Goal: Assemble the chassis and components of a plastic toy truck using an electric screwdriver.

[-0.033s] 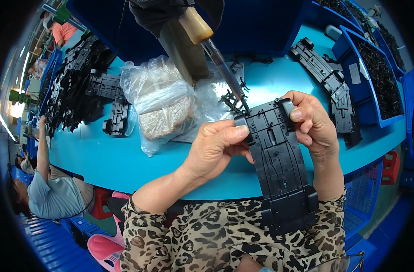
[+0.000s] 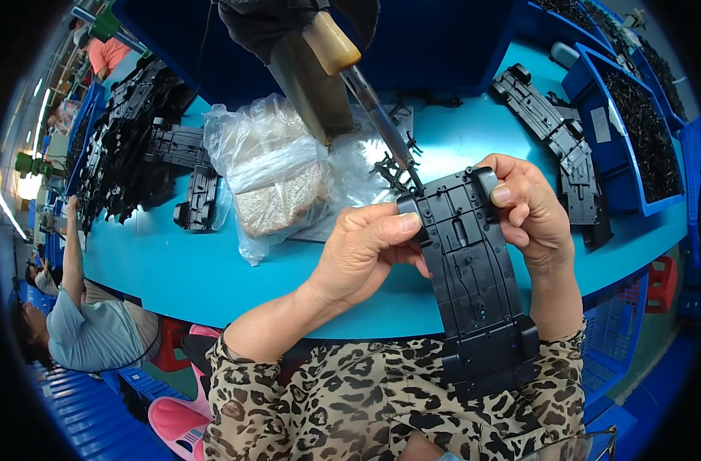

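Both hands grip a black plastic toy car chassis (image 2: 473,284), its far end raised over the table and its near end by my patterned top. My left hand (image 2: 366,246) pinches the far left corner between thumb and fingers. At the far right corner, my right hand (image 2: 531,203) holds on with its thumb on top. A soldering iron (image 2: 377,115) with a pale handle slants down from above. Its tip meets or hangs just over the chassis's far left edge; I cannot tell which. Small black plastic parts (image 2: 393,170) lie just beyond my left hand.
A clear plastic bag with a wrapped block (image 2: 277,200) lies left of centre. Many black chassis are piled (image 2: 128,131) at the left, and several lie (image 2: 554,134) at the right. A blue bin (image 2: 634,146) of small black parts stands far right. A co-worker (image 2: 97,323) sits at left.
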